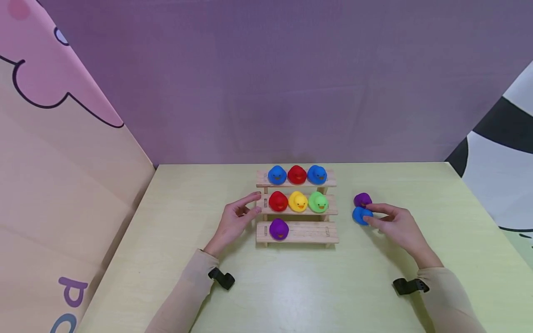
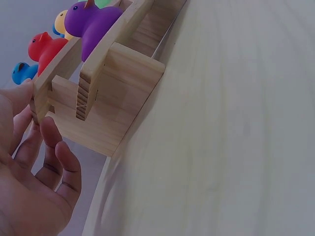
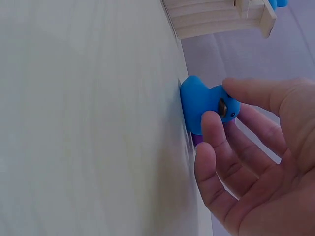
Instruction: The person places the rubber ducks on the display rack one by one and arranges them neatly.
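A three-step wooden rack stands on the table with small rubber ducks on it. My left hand holds the left end of its middle step between thumb and fingers. To the right of the rack, my right hand pinches a blue rubber duck by its head, while the duck's base is at the tabletop. A purple duck sits right behind it, mostly hidden in the right wrist view. On the rack's bottom step, another purple duck sits at the left.
The top step bears a blue duck, a red one and another blue one. A red duck, a yellow duck and a green duck line the middle step. Behind the table rises a purple backdrop.
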{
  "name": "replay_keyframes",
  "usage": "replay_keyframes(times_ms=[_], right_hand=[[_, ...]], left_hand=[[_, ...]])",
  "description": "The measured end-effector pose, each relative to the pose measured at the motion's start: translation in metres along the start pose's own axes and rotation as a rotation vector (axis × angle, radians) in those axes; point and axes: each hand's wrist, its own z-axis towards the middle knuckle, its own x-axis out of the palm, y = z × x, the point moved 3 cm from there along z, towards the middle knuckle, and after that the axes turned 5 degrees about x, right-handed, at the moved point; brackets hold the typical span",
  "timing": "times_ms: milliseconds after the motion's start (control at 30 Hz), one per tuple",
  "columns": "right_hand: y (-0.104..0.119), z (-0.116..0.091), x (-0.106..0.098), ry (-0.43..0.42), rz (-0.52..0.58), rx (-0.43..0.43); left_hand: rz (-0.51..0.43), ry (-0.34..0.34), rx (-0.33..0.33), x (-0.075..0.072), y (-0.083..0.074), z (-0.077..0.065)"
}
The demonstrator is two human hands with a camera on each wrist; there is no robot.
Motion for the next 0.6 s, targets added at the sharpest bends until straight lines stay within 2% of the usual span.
replay_keyframes(times_ms=[400, 600], right_hand=[[0.0034, -0.0037, -0.0022, 0.004, -0.024, 0.040], [0.0045, -0.0063, -0.0061, -0.022, -0.046, 0.027]], left_hand=[[-0.011, -0.016, -0.016, 0.0017, -0.0023, 0.0000], [-0.002, -0.014, -0.018, 0.0009, -0.0016, 0.0000]])
